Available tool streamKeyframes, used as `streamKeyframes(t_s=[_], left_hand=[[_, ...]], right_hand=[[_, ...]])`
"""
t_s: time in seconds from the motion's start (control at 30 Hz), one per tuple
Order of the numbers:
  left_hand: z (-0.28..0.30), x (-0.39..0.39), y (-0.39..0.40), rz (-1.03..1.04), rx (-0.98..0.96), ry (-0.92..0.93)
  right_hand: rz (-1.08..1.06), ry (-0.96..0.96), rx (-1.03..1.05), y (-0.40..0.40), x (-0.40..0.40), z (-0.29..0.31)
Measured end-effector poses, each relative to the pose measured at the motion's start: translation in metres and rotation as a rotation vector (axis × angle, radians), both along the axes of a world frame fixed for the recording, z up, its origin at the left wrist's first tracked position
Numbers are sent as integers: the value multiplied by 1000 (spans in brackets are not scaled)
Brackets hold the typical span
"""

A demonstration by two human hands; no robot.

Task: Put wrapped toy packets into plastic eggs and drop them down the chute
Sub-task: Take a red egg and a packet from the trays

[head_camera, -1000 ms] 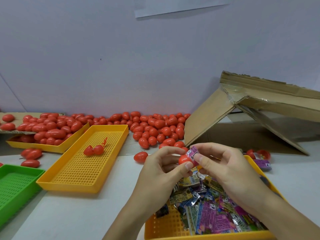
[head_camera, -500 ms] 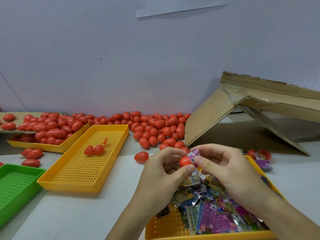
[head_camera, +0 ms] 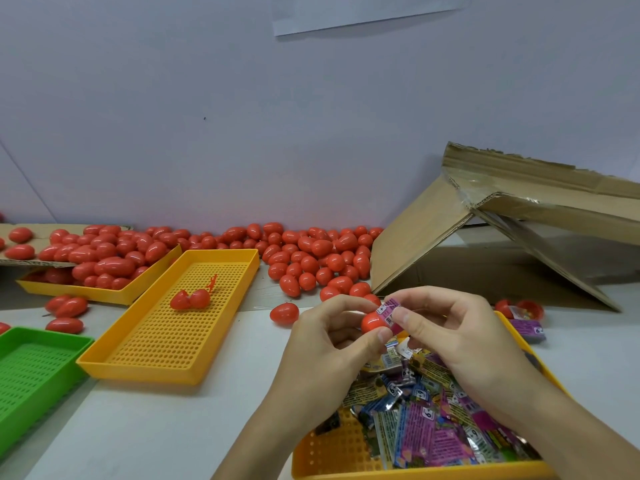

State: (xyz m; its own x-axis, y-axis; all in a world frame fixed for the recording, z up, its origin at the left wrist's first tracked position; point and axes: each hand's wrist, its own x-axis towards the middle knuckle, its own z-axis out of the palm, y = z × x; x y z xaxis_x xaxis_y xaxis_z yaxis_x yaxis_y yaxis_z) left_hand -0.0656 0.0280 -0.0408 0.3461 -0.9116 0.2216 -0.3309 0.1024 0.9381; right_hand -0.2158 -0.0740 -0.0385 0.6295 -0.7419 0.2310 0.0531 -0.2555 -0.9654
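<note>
A: Pinched, both sides. Left hand point(head_camera: 332, 336) grips the red egg half point(head_camera: 372, 321) between thumb and fingers; right hand point(head_camera: 453, 329) squeezes the pink packet point(head_camera: 390, 312) against its open side, just above the near yellow tray point(head_camera: 415, 474).

B: Change from a second ago?

A: Barely any. Hands in the same spot, packet still sticking out of the egg, tilted a bit more upright. Can't tell how deep it sits, fingers cover that.

B: Surroundings?

A: Near tray is full of wrapped packets point(head_camera: 433, 434), right forearm crossing over them. Middle yellow tray point(head_camera: 221, 258) holds one opened egg point(head_camera: 189, 299) and a small red bit. Far-left yellow tray point(head_camera: 104, 294) is heaped with eggs, green tray point(head_camera: 48, 341) at the left edge. Loose egg pile point(head_camera: 318, 258) along the wall, one single egg point(head_camera: 284, 313) just left of the left hand. Cardboard chute point(head_camera: 502, 244) leans at the right, behind the hands. Open egg and purple packet point(head_camera: 526, 329) lie beside its foot.
</note>
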Motion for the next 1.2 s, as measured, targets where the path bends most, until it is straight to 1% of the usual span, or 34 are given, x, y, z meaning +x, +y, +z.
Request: streamKeyframes(t_s=[0.27,0.53,0.73,0.83,0.9,1.03,1.2], left_hand=[[-2,-2,0,25,-1,-39],[2,-2,2,-2,-67,-50],[0,0,0,-42,-89,148],[1,3,-1,-65,-113,352],[1,2,-1,-74,-122,466],[0,-1,-1,-88,-93,534],[3,-2,-1,-119,-60,570]], right_hand=[[-16,39,-73,1,2,-1],[4,57,-96,3,1,0],[17,43,-166,6,2,4],[-19,-5,-209,9,1,5],[-57,33,-311,12,1,6],[-114,126,-483,15,3,6],[-160,177,-623,15,5,3]])
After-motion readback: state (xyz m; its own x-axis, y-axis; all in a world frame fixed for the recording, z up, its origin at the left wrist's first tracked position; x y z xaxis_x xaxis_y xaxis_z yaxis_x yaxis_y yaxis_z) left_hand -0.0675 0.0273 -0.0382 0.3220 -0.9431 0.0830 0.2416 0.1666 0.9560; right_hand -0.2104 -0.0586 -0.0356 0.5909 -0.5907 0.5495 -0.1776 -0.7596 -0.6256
